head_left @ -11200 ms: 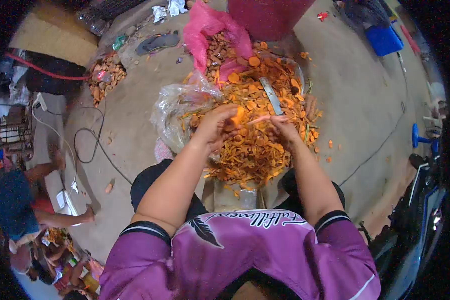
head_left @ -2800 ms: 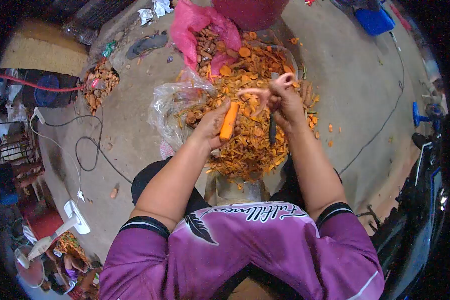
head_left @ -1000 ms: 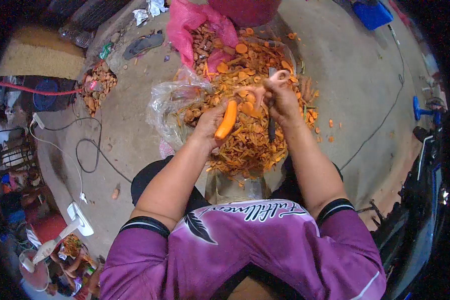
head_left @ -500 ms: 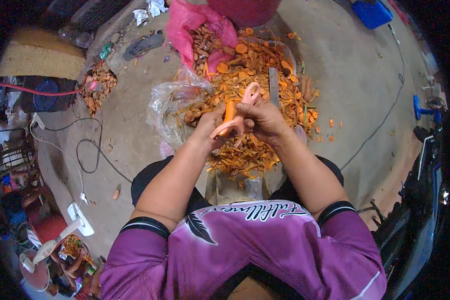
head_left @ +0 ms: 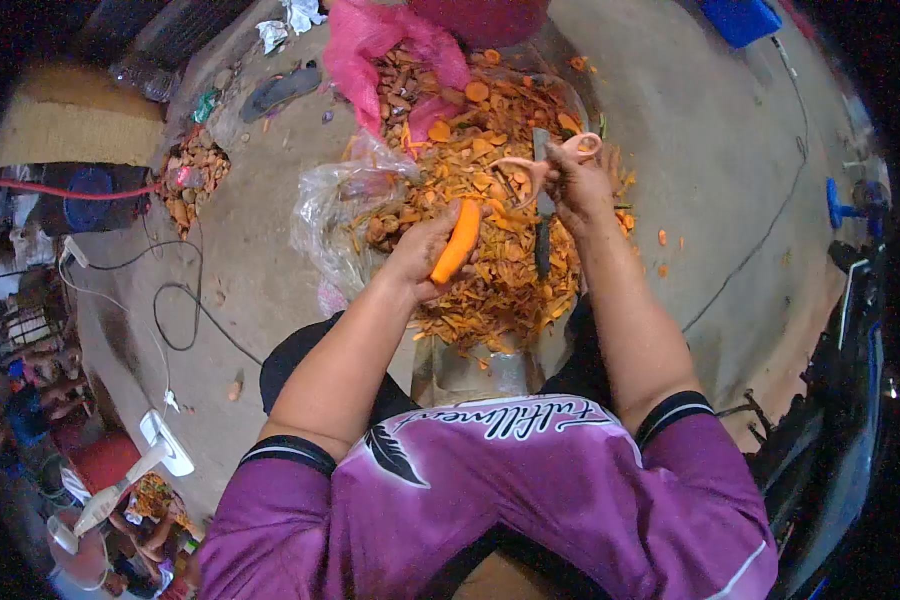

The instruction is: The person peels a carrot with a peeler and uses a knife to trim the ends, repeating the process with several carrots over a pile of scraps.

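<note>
My left hand (head_left: 422,252) is wrapped round a bright orange peeled carrot (head_left: 457,243), tilted with its lower end toward me. In my right hand (head_left: 582,188) is a pink peeler (head_left: 530,168), held up and away from the carrot. Its head points left and its looped handle end shows beyond my fingers. Beneath both hands spreads a heap of orange peels (head_left: 500,300). A knife (head_left: 542,245) with a dark handle lies on the heap beside my right hand, its blade partly covered by the peeler and fingers.
A pink mesh sack (head_left: 355,60) with brown unpeeled roots (head_left: 398,85) lies beyond the heap. Clear plastic (head_left: 325,215) is crumpled on its left. A red tub (head_left: 485,15) stands at the back. Cables (head_left: 202,290) cross the floor, and a fan (head_left: 120,490) stands lower left.
My right hand has moved the peeler off the carrot, to the right and slightly away from me. The carrot stays in my left hand, now fully uncovered by the peeler. The knife's handle shows now.
</note>
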### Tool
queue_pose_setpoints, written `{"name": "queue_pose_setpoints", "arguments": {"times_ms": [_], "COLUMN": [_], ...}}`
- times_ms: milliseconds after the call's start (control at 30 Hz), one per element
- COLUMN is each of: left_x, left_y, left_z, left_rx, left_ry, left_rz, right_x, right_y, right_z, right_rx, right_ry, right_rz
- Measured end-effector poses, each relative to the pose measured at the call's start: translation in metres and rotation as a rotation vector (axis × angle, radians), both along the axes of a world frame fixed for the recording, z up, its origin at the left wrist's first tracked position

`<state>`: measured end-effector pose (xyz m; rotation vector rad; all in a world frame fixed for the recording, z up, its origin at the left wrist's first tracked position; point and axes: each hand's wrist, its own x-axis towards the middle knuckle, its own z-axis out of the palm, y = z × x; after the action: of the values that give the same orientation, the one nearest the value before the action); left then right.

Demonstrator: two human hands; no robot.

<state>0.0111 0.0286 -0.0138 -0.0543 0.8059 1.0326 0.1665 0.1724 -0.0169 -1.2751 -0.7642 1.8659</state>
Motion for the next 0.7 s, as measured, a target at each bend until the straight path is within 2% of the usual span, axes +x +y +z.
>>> {"name": "queue_pose_setpoints", "arguments": {"times_ms": [100,167,233,267,367,467,533,667,700], "left_x": [0.001,0.003,0.002,0.002,0.006,0.013,0.013,0.007,0.007], "left_y": [0.002,0.003,0.001,0.001,-0.001,0.001,0.002,0.002,0.003], "left_z": [0.002,-0.001,-0.001,0.0,0.004,-0.003,-0.003,0.0,0.008], "left_rx": [-0.027,-0.054,-0.074,-0.084,0.066,0.194,0.225,0.164,0.13], "left_ry": [0.065,0.153,0.167,0.175,0.388,0.63,0.68,0.744,0.647], "left_rz": [0.032,0.093,0.046,0.021,-0.019,-0.009,-0.019,-0.103,-0.073], "right_x": [-0.001,-0.008,-0.015,-0.019,-0.021,-0.011,-0.004,-0.004,-0.008], "right_y": [-0.002,-0.014,-0.025,-0.031,-0.029,-0.014,-0.007,-0.017,-0.018], "right_z": [0.004,0.01,0.017,0.023,0.03,0.01,0.009,0.006,0.005], "right_rx": [-0.008,-0.123,-0.17,-0.162,-0.184,-0.107,-0.085,-0.201,-0.194], "right_ry": [0.047,0.184,0.246,0.192,0.111,0.047,0.034,0.271,0.226], "right_rz": [-0.007,0.108,0.243,0.262,0.162,0.058,0.035,0.324,0.25]}}
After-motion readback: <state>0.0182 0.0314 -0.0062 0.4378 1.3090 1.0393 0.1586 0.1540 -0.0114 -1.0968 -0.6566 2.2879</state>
